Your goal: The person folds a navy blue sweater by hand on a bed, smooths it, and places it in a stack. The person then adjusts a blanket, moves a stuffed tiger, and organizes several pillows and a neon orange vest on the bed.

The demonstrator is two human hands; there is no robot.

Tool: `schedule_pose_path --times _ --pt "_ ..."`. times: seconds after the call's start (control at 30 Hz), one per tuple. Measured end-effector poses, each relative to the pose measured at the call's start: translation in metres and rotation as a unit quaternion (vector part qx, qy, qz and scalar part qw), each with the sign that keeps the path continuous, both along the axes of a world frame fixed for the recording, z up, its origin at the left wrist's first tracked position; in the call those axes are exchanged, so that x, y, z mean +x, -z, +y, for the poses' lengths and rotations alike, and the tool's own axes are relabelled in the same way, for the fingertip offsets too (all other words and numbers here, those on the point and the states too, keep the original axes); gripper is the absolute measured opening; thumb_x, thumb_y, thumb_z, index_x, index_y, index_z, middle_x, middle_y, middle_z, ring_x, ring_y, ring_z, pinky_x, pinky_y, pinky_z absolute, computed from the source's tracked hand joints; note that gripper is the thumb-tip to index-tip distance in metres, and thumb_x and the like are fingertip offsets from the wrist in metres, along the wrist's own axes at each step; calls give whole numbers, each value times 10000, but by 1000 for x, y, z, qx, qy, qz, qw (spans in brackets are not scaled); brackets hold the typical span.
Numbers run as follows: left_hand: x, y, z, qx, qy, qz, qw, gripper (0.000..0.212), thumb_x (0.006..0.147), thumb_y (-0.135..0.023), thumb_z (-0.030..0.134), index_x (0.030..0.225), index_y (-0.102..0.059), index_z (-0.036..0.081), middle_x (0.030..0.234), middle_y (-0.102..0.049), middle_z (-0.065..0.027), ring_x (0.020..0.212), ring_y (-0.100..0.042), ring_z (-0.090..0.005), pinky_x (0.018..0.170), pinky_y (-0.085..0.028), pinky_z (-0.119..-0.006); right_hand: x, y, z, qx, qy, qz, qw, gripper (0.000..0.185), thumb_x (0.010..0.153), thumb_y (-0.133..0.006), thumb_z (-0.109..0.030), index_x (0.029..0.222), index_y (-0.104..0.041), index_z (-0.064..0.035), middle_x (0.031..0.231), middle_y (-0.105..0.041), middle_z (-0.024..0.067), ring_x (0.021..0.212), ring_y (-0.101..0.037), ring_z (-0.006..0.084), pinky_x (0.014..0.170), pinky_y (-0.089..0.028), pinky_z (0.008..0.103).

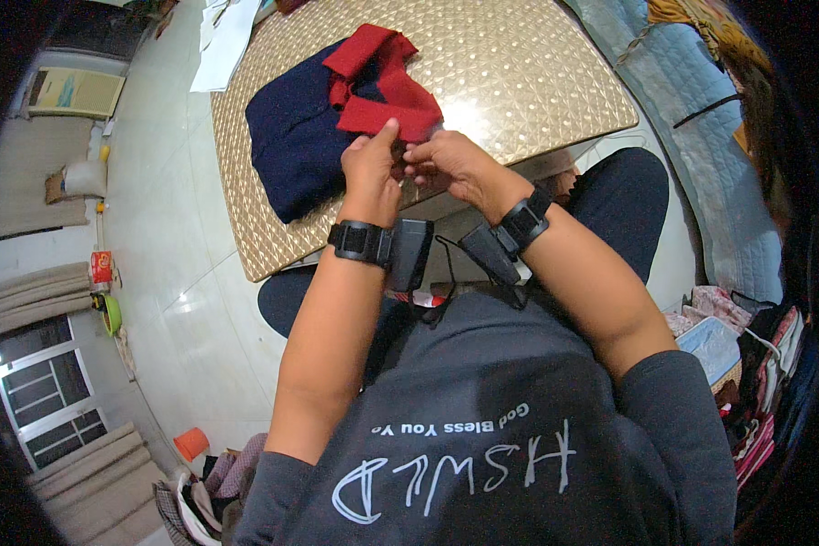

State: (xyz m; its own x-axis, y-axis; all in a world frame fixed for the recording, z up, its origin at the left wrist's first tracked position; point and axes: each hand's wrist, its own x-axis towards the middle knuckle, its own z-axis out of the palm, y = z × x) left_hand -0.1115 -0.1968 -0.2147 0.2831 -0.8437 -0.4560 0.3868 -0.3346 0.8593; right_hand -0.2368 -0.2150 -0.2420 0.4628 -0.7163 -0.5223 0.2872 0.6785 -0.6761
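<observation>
A folded dark navy garment (293, 136) with a red collar-like part (399, 112) lies on a gold patterned tabletop (519, 75), near its left part. My left hand (374, 170) is at the near edge of the red cloth, thumb up and fingers curled. Just to its right, my right hand (443, 160) has its thumb and fingertips bent together at the same red edge. Whether either hand pinches the cloth or some small thing is hidden between the fingers. Both wrists wear black straps with dark box-shaped devices.
White papers (225, 41) overhang the table's far left corner. A light blue quilted cover (716, 184) runs along the right. Piled clothes and a blue plastic tray (710, 348) are at the lower right. An orange bucket (191, 443) lies on the floor at the lower left.
</observation>
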Motion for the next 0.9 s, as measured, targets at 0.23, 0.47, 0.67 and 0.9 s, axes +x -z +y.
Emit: schedule_pose_path --times 0.23,0.47,0.67,0.9 --pt "6 9 9 -18 -18 6 1000 156 908 -624 141 1017 -606 30 952 -668 -69 767 -623 -180 639 -524 -309 -9 -1 -10 82 105 -175 975 175 897 -635 -207 1036 -611 -103 950 -653 49 791 -598 164 671 -475 290" --pt "8 23 10 -61 -30 144 987 216 935 -564 110 1142 -563 47 1116 -634 -93 982 -619 -223 852 -512 -365 -6 20 -6 177 196 -311 913 202 971 -506 -193 1138 -545 -87 1072 -619 101 932 -585 235 795 -493 382" --pt "8 32 11 -111 -46 272 955 252 930 -565 140 1171 -548 72 1177 -616 -88 1107 -568 -260 1017 -389 -447 1 27 -3 174 174 -265 932 215 983 -473 -171 1159 -518 -56 1093 -595 127 960 -584 252 833 -508 392" --pt "18 42 15 -65 -62 286 954 246 944 -540 213 1161 -556 98 1193 -614 -77 1144 -548 -274 1049 -339 -471 5 29 -4 145 157 -222 952 210 976 -429 -120 1157 -519 -63 1079 -625 114 887 -607 236 751 -507 364"
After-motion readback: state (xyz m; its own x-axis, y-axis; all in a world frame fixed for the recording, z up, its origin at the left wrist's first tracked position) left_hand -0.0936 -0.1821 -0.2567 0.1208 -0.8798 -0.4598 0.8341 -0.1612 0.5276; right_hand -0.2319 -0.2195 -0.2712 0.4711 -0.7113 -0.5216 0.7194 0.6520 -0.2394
